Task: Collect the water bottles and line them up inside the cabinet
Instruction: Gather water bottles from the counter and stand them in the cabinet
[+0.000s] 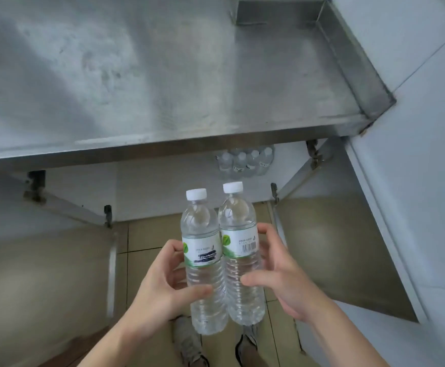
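Two clear water bottles with white caps and green-white labels are held side by side in front of the open cabinet. My left hand (160,282) grips the left bottle (202,250) round its ribbed lower half. My right hand (282,274) grips the right bottle (239,234) the same way. Both bottles tilt slightly away from me, caps toward the cabinet. Deep inside the cabinet (163,186), on the right, several more bottles (245,161) stand together in a group.
A steel countertop (163,75) overhangs the cabinet opening. Both cabinet doors stand open: the left door (44,274) and the right door (343,250). A white wall (427,181) closes the right side. My shoes (189,345) stand on the tiled floor below.
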